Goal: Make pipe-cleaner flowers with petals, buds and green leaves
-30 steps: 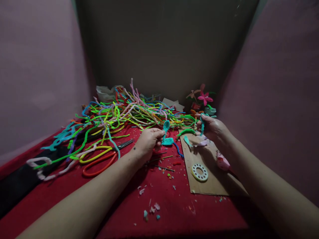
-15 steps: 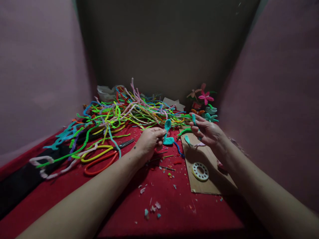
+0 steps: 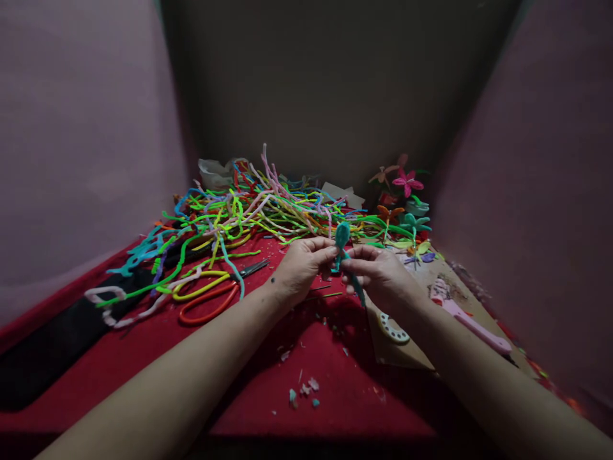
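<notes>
Open cloth [image 3: 258, 399] nearest (bar scraps [image 3: 313, 384]), scissors [image 3: 234, 294] left, pipe-cleaners [image 3: 268, 207] beyond

Found the bench [image 3: 239, 383] boxed between left panel [image 3: 86, 128] and right panel [image 3: 541, 160], back wall [image 3: 335, 83] behind. Across its rear, caught the pile of stems [image 3: 268, 211], with a bag [image 3: 214, 174] behind at left, cards [image 3: 342, 193] behind toward the right. Past the pile's right end, spotted flowers [image 3: 408, 183]; before those, took in the board [image 3: 402, 355], with the ring [image 3: 395, 331] on it just left of the right forearm [image 3: 493, 383] and the tool [image 3: 479, 330] on it beyond that arm. Over left, saw scissors [image 3: 235, 277] just before the pile, and a strip [image 3: 52, 345] farther left. Dead centre, had the stem pieces [image 3: 341, 235] between left hand [image 3: 306, 262] and right hand [image 3: 378, 271]; nearer the front edge, scraps [image 3: 306, 388].
</notes>
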The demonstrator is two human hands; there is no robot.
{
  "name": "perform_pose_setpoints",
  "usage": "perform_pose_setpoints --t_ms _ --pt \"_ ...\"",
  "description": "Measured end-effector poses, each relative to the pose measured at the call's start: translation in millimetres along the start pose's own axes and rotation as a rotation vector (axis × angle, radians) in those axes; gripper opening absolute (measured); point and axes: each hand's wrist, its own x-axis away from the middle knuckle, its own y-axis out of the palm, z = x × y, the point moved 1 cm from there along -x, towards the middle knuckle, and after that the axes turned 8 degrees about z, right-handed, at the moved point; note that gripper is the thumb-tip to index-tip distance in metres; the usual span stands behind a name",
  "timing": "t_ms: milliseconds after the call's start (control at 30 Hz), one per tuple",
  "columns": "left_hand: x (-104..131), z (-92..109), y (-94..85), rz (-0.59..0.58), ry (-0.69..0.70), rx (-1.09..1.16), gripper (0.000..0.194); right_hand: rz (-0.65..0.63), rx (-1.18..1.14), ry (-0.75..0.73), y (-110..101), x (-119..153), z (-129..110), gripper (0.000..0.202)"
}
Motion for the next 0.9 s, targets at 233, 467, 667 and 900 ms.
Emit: perform_pose_setpoints --t_ms 233,467,667,900 --pt "1.8 6.8 3.6 -0.025 0.002 0.085 0.017 -0.094 -0.218 0.235 0.2 0.7 3.8 0.010" --pt "4.7 3.0 8.7 0.026 -0.010 0.103 0.013 0.016 -0.170 0.160 -3.4 4.5 11.3 0.023" --pt "-0.3 14.0 0.7 0.182 -0.015 0.177 0.010 0.030 -0.004 0.159 -13.8 11.1 13.3 0.026" --pt "-4.5 17.2 -5.4 0.168 -0.063 0.124 0.007 -0.040 0.230 -0.124 -9.7 12.7 0.6 0.024"
